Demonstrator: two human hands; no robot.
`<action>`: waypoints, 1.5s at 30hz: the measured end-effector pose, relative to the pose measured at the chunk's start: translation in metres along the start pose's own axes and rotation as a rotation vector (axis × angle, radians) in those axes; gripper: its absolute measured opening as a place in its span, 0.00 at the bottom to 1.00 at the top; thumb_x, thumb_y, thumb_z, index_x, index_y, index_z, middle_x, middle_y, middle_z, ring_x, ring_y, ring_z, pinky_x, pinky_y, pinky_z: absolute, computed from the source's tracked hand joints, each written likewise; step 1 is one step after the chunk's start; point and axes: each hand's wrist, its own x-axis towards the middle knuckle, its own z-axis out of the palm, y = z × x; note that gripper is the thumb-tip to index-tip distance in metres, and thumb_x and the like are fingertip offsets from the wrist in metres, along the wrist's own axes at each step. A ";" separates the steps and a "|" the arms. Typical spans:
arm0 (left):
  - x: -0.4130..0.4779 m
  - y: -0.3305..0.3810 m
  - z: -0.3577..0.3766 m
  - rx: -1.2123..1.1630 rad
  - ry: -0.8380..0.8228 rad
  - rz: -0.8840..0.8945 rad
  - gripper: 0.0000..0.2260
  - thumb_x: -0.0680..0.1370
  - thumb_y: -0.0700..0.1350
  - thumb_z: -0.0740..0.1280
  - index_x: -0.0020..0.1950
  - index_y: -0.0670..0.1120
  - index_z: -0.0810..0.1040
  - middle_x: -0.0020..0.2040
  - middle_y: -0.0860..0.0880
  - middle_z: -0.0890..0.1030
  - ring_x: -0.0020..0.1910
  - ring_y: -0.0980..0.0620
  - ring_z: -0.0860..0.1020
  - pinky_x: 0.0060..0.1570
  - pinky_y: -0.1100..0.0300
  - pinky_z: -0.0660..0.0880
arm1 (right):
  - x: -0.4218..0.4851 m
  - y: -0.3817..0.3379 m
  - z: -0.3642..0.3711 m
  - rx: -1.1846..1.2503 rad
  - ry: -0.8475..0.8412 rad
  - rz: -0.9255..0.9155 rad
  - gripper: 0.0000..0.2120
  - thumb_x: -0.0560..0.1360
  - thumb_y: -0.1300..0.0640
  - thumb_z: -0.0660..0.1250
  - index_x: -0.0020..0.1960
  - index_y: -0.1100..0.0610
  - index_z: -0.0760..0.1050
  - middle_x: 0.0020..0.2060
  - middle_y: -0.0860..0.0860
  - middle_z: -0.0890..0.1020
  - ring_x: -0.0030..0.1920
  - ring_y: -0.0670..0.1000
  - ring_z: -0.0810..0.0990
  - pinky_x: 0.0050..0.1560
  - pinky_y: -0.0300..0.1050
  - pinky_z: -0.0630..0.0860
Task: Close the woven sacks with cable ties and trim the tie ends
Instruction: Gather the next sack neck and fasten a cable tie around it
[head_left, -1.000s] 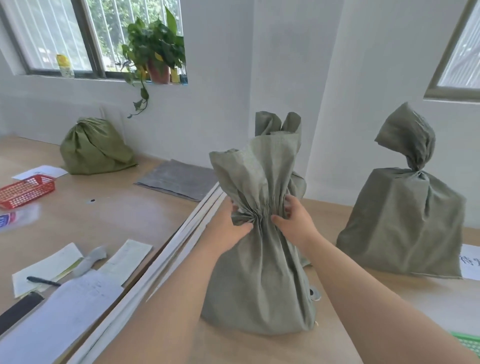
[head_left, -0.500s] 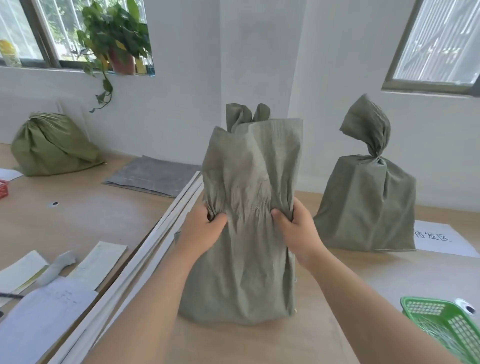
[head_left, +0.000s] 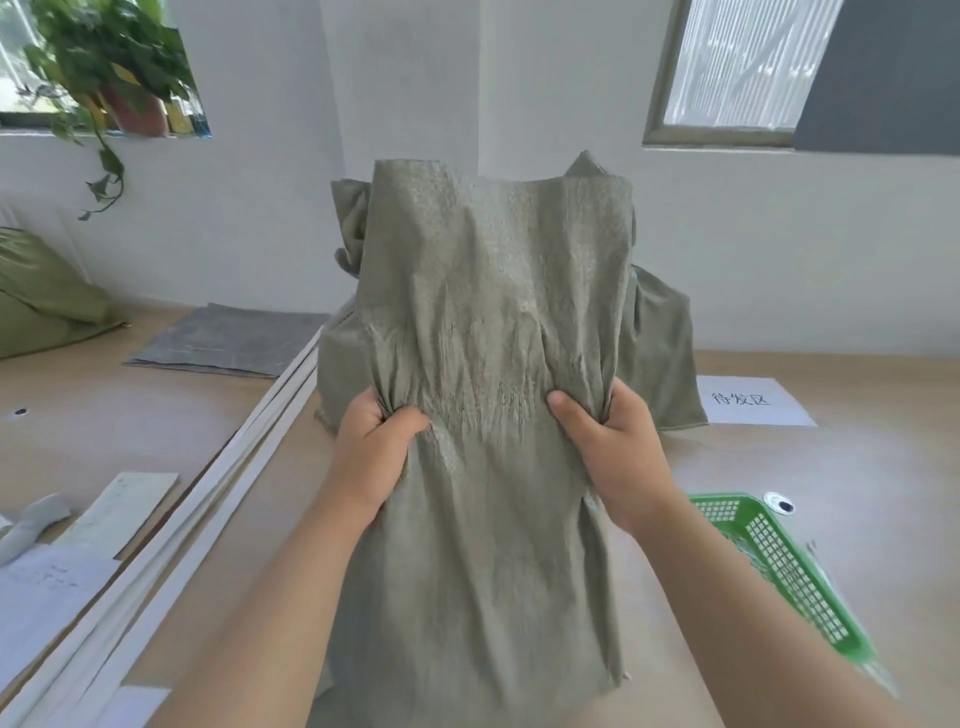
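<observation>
my left hand (head_left: 375, 453) and right hand (head_left: 609, 451) both bunching the sack (head_left: 488, 364) at its middle, green basket (head_left: 779, 561) at 4 o'clock

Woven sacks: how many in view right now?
4. One held upright in both hands; two behind it, peeking out left and right; one at the far left edge. More may be hidden behind the held sack.

Light: bright, even daylight.
Source: left window (head_left: 15, 62) and right window (head_left: 737, 67), both washed out white.
Shadows: soft, faint on table (head_left: 156, 415); folds of sack (head_left: 493, 338) lightly shaded.
Blur: green basket (head_left: 779, 561) smeared at lower right; papers (head_left: 47, 587) soft at left.
Distortion: wide-angle; wall lines bow at edges.
Focus: centre sharp.
</observation>
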 end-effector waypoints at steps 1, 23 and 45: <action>-0.010 0.001 0.014 -0.009 -0.003 0.000 0.10 0.69 0.40 0.66 0.48 0.42 0.83 0.43 0.48 0.86 0.48 0.45 0.84 0.48 0.50 0.77 | -0.009 -0.002 -0.016 0.009 0.006 0.007 0.07 0.77 0.63 0.69 0.52 0.54 0.80 0.48 0.49 0.87 0.51 0.49 0.85 0.56 0.49 0.81; -0.127 0.000 0.230 -0.098 -0.372 0.004 0.21 0.70 0.50 0.73 0.64 0.51 0.80 0.59 0.54 0.85 0.62 0.55 0.81 0.56 0.64 0.76 | -0.109 0.013 -0.210 0.144 0.039 0.231 0.20 0.70 0.53 0.74 0.60 0.59 0.78 0.56 0.59 0.84 0.58 0.60 0.83 0.63 0.64 0.76; -0.116 0.001 0.256 0.511 -0.400 -0.021 0.27 0.65 0.44 0.80 0.60 0.56 0.74 0.51 0.61 0.77 0.47 0.69 0.78 0.50 0.70 0.77 | -0.073 -0.016 -0.170 -0.261 -0.088 0.037 0.16 0.66 0.64 0.77 0.52 0.57 0.80 0.46 0.50 0.85 0.50 0.45 0.84 0.50 0.47 0.83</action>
